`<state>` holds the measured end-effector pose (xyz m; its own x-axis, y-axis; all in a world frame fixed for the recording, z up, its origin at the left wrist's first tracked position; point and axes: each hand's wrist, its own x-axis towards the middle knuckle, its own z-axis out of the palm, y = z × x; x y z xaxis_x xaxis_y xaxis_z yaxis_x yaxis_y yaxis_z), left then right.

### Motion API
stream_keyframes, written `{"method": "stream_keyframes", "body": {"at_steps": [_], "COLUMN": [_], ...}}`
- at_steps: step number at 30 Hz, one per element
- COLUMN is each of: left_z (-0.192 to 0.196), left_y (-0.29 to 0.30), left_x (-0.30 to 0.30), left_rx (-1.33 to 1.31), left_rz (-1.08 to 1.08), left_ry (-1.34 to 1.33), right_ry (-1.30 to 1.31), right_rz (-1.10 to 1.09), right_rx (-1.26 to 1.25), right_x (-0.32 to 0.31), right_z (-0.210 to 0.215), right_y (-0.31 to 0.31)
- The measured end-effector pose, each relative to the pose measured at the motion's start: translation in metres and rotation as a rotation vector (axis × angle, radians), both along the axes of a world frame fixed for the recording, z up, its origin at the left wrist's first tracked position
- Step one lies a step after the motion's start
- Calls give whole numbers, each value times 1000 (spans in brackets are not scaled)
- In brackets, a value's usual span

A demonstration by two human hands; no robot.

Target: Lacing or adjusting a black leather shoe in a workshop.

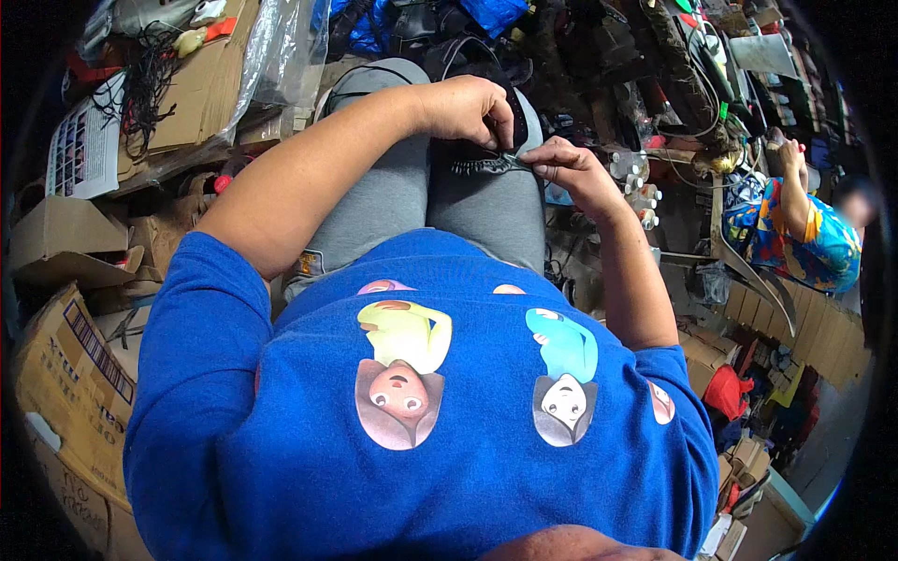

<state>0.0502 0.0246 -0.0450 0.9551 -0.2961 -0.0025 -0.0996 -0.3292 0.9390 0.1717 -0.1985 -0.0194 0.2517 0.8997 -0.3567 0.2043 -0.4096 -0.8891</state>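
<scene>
Across my lap, on the grey trousers, lies a black flexible piece with a row of pale, stitch-like marks along one edge; its exact kind I cannot make out. Above its far side my left hand is bent down, fingers curled and fingertips close to that marked edge. What they hold, if anything, is too small to see. My right hand comes from the right with thumb and forefinger pinched together at the end of the row, at the edge of the black piece.
At left are flattened cardboard, a tangle of black cord and an open carton. Small clear bottles stand right of my knees. Farther right sits another person in a bright patterned shirt, near a curved blade-like strip.
</scene>
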Motion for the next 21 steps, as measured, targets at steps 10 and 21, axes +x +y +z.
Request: {"method": "stream_keyframes", "body": {"at_steps": [10,21], "left_z": [-1,2], "left_y": [3,4], "left_x": [2,7], "left_rx": [36,53], "left_rz": [-3,-36], "left_ry": [24,61], "right_ry": [-460,-269], "right_rz": [75,-36], "right_rx": [-75,-17], "right_x": [-23,-26], "right_z": [35,19], "right_y": [14,15]}}
